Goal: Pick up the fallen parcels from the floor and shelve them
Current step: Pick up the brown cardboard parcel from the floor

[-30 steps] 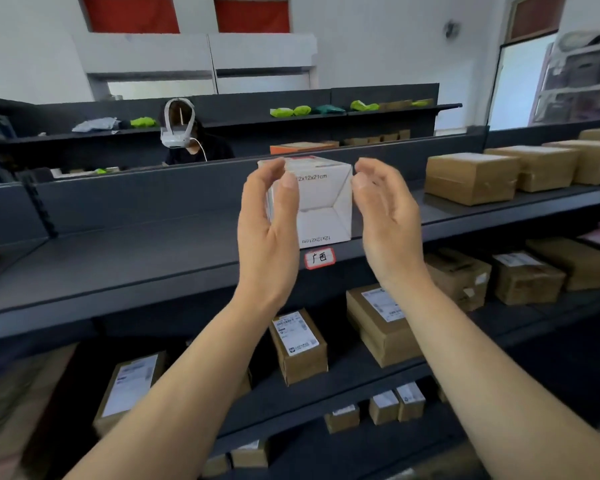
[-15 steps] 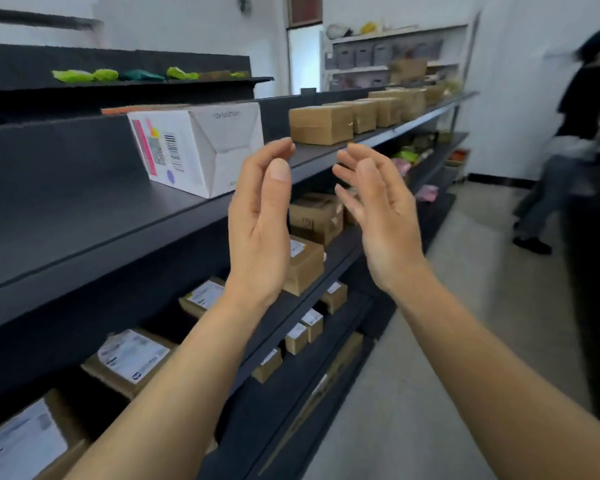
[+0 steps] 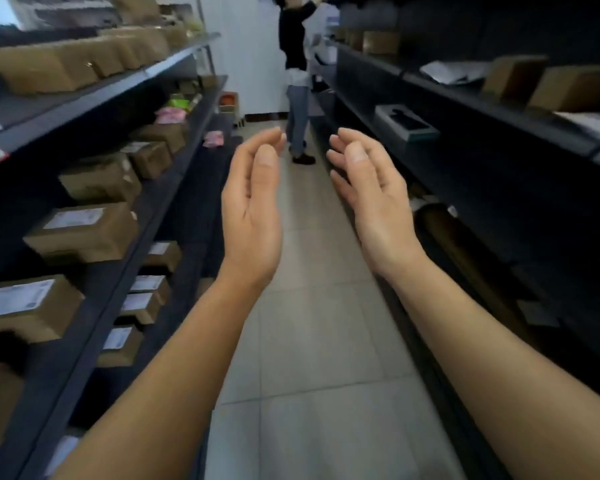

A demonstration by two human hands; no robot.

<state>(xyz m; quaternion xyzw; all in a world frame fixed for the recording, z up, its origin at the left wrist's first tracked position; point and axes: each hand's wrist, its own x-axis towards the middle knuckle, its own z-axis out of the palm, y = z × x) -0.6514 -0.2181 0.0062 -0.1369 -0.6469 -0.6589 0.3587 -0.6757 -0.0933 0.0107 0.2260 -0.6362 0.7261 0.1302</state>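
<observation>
My left hand [image 3: 252, 209] and my right hand [image 3: 371, 195] are raised side by side over the aisle, palms facing each other, fingers loosely apart, nothing in either. The dark shelf unit [image 3: 94, 95] on the left carries several brown cardboard parcels [image 3: 84, 233] with white labels. A pink soft parcel [image 3: 212, 138] lies at the far end of the left shelving, low down; whether it rests on the floor or on a shelf edge I cannot tell. No parcel shows on the tiled floor [image 3: 312, 341] near me.
A second dark shelf unit [image 3: 499, 109] lines the right side, holding a few boxes and a teal-edged box [image 3: 407, 124]. A person [image 3: 297, 74] stands at the far end of the narrow aisle, reaching up to that right-hand shelving.
The white box that sat between my hands stayed on the shelf. My view has swung right, from facing the shelf to looking down the aisle. Both hands remain raised with nothing in them.
</observation>
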